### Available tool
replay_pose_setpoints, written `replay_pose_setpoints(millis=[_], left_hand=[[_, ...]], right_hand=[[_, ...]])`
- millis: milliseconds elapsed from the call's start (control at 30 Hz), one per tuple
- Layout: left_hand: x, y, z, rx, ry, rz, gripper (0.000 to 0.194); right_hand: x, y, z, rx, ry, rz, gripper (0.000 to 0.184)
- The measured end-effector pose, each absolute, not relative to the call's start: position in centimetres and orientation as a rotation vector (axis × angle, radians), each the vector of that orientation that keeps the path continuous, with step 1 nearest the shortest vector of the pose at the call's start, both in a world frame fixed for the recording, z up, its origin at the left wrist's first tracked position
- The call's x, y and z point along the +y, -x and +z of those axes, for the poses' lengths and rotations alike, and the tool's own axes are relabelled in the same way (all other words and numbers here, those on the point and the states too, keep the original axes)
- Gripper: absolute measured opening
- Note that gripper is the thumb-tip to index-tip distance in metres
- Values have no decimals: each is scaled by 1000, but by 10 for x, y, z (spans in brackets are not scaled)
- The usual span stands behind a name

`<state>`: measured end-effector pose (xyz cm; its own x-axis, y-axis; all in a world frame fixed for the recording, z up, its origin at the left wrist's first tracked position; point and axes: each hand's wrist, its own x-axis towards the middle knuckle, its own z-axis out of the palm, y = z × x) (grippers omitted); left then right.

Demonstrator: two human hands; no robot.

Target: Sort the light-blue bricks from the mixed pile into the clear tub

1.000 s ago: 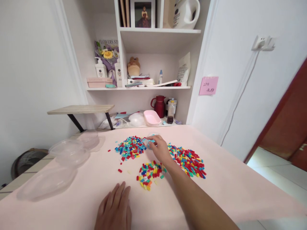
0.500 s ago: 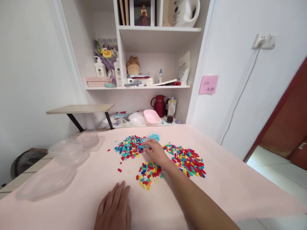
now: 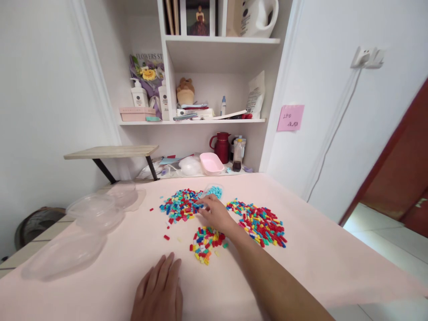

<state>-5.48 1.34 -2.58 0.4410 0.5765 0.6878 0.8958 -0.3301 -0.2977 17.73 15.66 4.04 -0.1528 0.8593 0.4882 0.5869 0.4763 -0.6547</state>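
Observation:
My left hand [image 3: 158, 290] lies flat on the pink tabletop [image 3: 133, 249], fingers stretched out, holding nothing. My right hand [image 3: 216, 216] reaches forward to the right edge of a pile of mostly blue, red and teal small plastic bricks [image 3: 182, 203]. Its thumb and fingers are bent together at the pile; whatever is between the fingertips is too small to make out. Just beyond the fingers sits a clear tub holding light-blue bricks [image 3: 214, 191]. Below the right wrist lies a smaller mixed pile of bricks [image 3: 205, 243]. A larger, mainly red pile [image 3: 262, 223] spreads to the right of the forearm.
Several clear plastic containers [image 3: 92, 209] stand along the left side. A few stray bricks [image 3: 166, 237] lie left of the small pile. At the back are a pink basin [image 3: 211, 163], a red jug [image 3: 221, 147] and a bottle of dark liquid [image 3: 237, 156].
My right hand has shifted very slightly, its fingers drawing closer together at the edge of the blue pile. My left hand stays where it was.

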Motion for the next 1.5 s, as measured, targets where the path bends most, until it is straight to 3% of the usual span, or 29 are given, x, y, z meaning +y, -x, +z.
replay_pose_setpoints(millis=[667, 867, 1067, 1167, 1500], left_hand=[[14, 55, -28, -1206, 2026, -635, 46], [17, 57, -32, -1231, 2028, -599, 46], [16, 53, -30, -1161, 1928, -645, 40], [16, 50, -28, -1158, 1903, -672, 40], [18, 51, -32, -1128, 1870, -685, 40]], right_hand=[[150, -169, 45, -1887, 1140, 358, 28], [135, -161, 59, -2212, 869, 336, 29], [122, -136, 49, -2511, 751, 284, 62], [119, -130, 43, -2611, 732, 280, 67], [120, -125, 43, -2559, 602, 366, 30]])
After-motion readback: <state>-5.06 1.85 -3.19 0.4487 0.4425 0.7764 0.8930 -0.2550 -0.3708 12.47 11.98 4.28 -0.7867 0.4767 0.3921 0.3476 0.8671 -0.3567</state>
